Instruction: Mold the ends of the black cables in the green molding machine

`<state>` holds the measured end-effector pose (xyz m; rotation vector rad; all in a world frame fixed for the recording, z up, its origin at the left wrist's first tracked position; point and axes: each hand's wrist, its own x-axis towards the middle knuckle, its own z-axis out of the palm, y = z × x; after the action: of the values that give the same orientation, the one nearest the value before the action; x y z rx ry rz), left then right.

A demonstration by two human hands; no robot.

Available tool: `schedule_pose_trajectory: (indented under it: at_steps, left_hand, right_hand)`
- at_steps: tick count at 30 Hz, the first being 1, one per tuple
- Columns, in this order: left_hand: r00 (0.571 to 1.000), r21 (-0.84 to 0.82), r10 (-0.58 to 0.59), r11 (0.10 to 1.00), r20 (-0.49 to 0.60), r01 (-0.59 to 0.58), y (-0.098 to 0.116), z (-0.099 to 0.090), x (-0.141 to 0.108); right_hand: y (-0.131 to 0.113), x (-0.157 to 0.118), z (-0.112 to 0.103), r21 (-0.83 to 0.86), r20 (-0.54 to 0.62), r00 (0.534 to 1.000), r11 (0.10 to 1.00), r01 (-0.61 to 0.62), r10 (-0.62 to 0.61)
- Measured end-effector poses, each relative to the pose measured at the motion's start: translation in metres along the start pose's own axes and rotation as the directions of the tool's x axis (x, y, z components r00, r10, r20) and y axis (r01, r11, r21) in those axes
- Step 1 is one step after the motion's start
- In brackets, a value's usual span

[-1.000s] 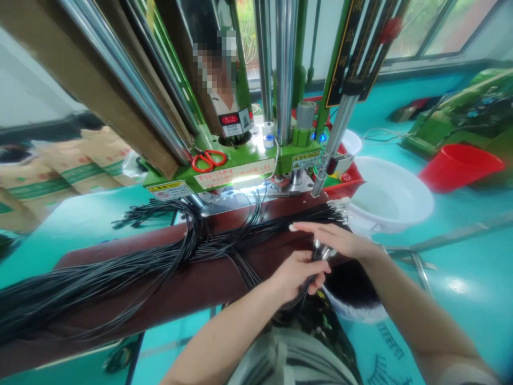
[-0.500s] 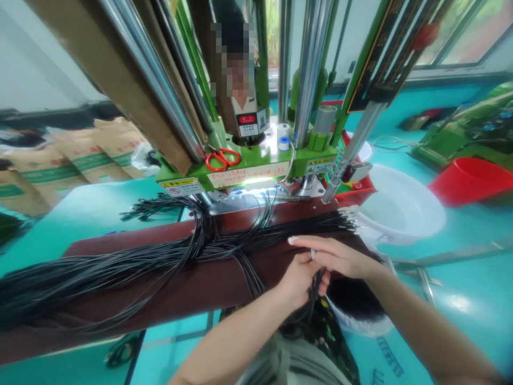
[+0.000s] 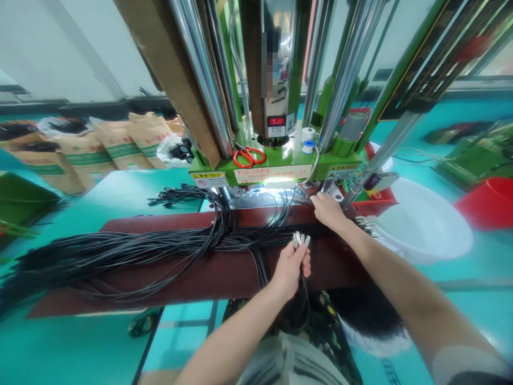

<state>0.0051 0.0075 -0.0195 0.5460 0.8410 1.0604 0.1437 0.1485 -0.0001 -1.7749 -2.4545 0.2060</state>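
Note:
My left hand (image 3: 289,270) is closed around a bunch of black cables (image 3: 304,305). Their silver metal connectors (image 3: 301,239) stick up above the fingers, while the cable lengths hang below toward my lap. My right hand (image 3: 329,211) reaches to the front edge of the machine's lit metal bed (image 3: 256,198), fingertips pinched at its right end. What lies in that pinch, if anything, is too small to make out. Between my hands and the machine, a thick bundle of black cables (image 3: 160,243) stretches across the brown work surface (image 3: 180,275).
Red-handled scissors (image 3: 249,156) and a blue-and-white roll (image 3: 308,146) rest on the green machine plate (image 3: 280,160). At right are a red parts bin (image 3: 385,206), a white tub (image 3: 428,224) and a red bucket (image 3: 489,206). Paper sacks (image 3: 92,155) line the left wall.
My right hand has left the left hand and gone forward to the machine's bed. The connectors in my left hand are now uncovered. The view has shifted, moving the machine rightward.

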Motion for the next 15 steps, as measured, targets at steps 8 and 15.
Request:
schedule_pose_trajectory:
  at_steps: [8, 15]
  left_hand:
    - [0.998, 0.041, 0.045, 0.998, 0.036, -0.047, -0.002, -0.003, 0.001]
    - [0.995, 0.117, -0.029, 0.993, 0.099, 0.017, -0.004, 0.006, 0.001]
  right_hand:
    - [-0.006, -0.046, -0.028, 0.168, 0.244, 0.97, 0.985, -0.031, -0.011]
    - [-0.016, -0.135, -0.009, 0.877, 0.337, 0.921, 0.291, -0.383, 0.197]
